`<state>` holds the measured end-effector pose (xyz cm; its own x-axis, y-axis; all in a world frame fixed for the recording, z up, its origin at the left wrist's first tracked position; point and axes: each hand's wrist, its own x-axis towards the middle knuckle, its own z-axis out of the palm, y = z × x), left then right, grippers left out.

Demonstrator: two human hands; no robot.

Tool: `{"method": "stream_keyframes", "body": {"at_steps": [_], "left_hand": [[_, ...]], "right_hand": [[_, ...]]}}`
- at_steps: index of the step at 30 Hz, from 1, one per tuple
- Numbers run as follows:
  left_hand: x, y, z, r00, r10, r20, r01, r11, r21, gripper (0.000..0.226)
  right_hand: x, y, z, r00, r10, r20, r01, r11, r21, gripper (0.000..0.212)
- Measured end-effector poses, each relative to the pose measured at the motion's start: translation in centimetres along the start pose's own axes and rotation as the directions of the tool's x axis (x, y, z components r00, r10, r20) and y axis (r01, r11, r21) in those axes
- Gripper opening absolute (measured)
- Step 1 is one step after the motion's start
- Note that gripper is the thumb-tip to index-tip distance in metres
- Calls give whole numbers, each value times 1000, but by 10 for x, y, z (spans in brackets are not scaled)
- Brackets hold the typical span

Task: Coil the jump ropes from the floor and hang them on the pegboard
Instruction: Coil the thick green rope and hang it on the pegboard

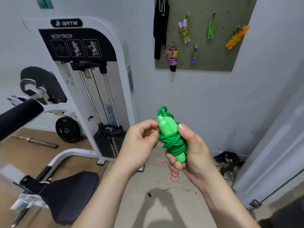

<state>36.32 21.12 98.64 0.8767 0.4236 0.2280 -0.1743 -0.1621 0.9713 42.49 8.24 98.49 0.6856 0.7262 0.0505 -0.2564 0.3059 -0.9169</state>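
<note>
Gripping green jump rope (171,140), right hand (195,152) clasping, left hand (139,142) pinching, pegboard (218,51) ahead

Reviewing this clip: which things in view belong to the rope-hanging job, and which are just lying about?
Job: green jump rope, coiled, gripped by left hand and right hand; pegboard, coiled ropes hanging on it; pink rope on the floor.

Lying about: bicep/tricep machine; barbell; weight plate; black strap hanging at the pegboard's edge; dark heap by the wall.
</note>
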Motion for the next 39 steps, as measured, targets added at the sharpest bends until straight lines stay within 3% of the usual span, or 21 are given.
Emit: {"method": "stream_keyframes", "body": {"at_steps": [4, 7, 11, 15, 18, 22, 24, 27, 28, 30, 32, 34, 37, 39], "left_hand": [[-36, 11, 12, 999, 6, 51, -16, 979, 202, 19], [-57, 18, 14, 995, -23, 100, -11, 944, 331, 36], [-78, 26, 19, 967, -131, 221, 61, 953, 298, 25], [-89, 25, 10, 985, -63, 159, -12, 902, 432, 25], [-103, 27, -5, 994, -17, 110, -41, 860, 509, 20], [-126, 32, -32, 999, 2, 54, -35, 790, 612, 13], [-137, 34, -49, 1000, 5, 21, -18, 749, 663, 11], [-153, 34, -71, 997, 78, -21, -29, 588, 808, 17], [-159, 35, -75, 997, 79, -16, -27, 514, 858, 21], [-169, 31, -85, 1000, 25, -14, 5, 332, 943, 17], [-180, 25, -96, 1000, -23, -13, 15, 114, 993, 2], [-191, 27, -107, 998, -61, 17, -22, -79, 997, 17], [-201, 33, -122, 988, -107, 110, -126, -156, 980, 20], [-205, 41, -133, 972, -49, 228, -233, -176, 956, 16]], "right_hand": [[-24, 11, -7, 996, -60, -62, 54, 994, -94, 54], [-39, 14, -9, 993, -100, -60, 90, 984, -155, 54], [-55, 14, -10, 993, -101, -57, 93, 986, -138, 43], [-67, 16, -5, 998, -63, -2, 61, 982, -179, 44], [-69, 19, 2, 993, 88, 80, -66, 966, -251, 42], [-72, 29, 25, 939, 241, 244, -199, 962, -185, 40], [-74, 39, 45, 950, 212, 230, -170, 968, -186, 32], [-73, 61, 77, 994, 42, 103, -14, 965, -263, 25], [-73, 67, 86, 997, -43, 63, 62, 935, -348, 29], [-75, 78, 103, 977, -204, 55, 194, 769, -609, 33], [-80, 84, 116, 960, -261, 103, 240, 571, -785, 33], [-82, 88, 128, 954, -256, 155, 257, 431, -865, 34], [-83, 93, 136, 958, -207, 200, 251, 261, -932, 41], [-85, 94, 139, 953, -163, 256, 271, 76, -960, 47]]}}
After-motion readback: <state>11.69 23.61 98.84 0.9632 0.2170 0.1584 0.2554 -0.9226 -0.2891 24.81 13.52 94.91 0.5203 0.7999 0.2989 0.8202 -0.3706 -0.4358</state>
